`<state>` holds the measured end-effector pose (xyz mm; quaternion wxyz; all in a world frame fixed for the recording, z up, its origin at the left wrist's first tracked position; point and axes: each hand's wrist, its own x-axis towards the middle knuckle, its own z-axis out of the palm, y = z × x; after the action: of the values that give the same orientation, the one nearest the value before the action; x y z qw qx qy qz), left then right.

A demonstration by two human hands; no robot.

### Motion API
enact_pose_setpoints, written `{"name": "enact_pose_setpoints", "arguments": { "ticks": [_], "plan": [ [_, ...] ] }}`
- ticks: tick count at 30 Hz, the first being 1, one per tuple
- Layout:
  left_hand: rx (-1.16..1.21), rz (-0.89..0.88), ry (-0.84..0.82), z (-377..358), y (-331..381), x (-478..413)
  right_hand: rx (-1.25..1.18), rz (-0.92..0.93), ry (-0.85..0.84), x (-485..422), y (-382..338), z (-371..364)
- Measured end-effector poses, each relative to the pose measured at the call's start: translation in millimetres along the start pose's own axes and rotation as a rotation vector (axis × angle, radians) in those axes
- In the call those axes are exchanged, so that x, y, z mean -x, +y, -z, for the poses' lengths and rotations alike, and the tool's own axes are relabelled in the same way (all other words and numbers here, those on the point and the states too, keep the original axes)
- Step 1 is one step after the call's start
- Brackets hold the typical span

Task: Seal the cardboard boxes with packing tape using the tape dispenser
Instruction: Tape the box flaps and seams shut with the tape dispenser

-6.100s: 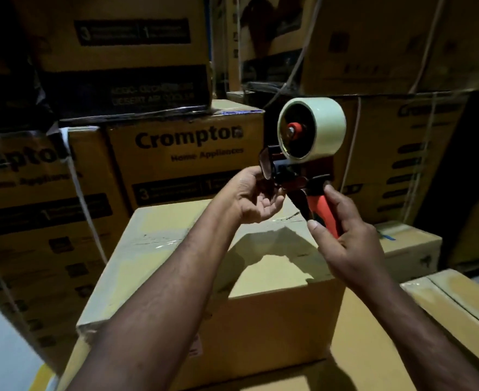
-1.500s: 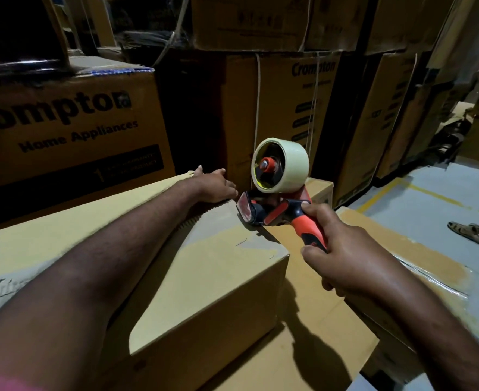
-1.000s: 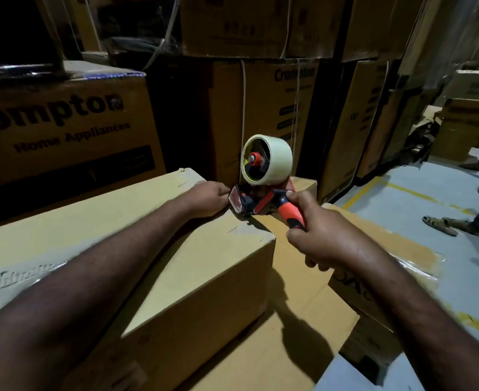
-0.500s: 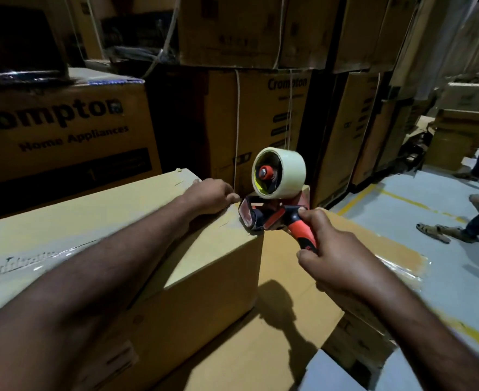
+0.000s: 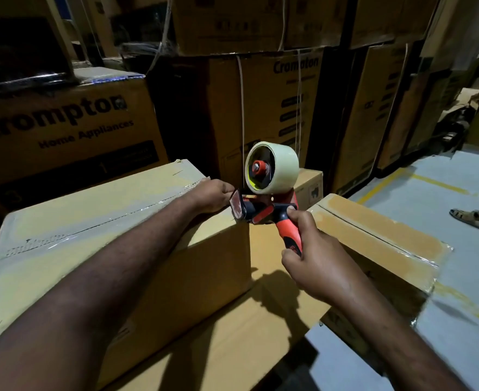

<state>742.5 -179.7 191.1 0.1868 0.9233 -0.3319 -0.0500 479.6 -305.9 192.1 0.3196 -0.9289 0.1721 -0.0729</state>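
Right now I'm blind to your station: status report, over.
Right hand grips tape dispenser handle. Left hand on box top, far corner. Dispenser nose at that corner. Nothing blocking.

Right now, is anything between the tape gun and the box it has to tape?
Nothing else shows. The red-and-black tape dispenser, gripped by the right hand, is right at the far corner of the plain brown cardboard box. Only the left hand is there, resting on the box top beside the dispenser's front.
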Motion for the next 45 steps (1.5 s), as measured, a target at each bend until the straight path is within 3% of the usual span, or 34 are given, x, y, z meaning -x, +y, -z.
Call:
{"name": "enact_pose_setpoints", "arguments": {
  "ticks": [8,12,17,25,36,40,45],
  "plan": [
    [0.046,-0.04,0.079,-4,7,12,-0.059,0.003,-0.002,25,21,-18],
    [0.215,0.01,-0.058,-8,6,13,-0.12,-0.002,-0.011,28,29,-22],
    [0.139,-0.004,-0.186,1,11,10,-0.183,-0.006,0.003,34,36,-30],
    [0.087,-0.08,-0.223,2,17,12,-0.22,-0.04,0.004,53,51,-40],
    [0.079,-0.053,-0.245,-1,20,16,-0.24,-0.066,-0.042,77,77,-64],
    [-0.174,-0.078,-0.122,-8,28,20,-0.206,-0.039,-0.023,71,72,-72],
    [-0.277,-0.177,-0.095,-13,30,48,-0.142,0.011,0.005,65,65,-83]
  ]
}}
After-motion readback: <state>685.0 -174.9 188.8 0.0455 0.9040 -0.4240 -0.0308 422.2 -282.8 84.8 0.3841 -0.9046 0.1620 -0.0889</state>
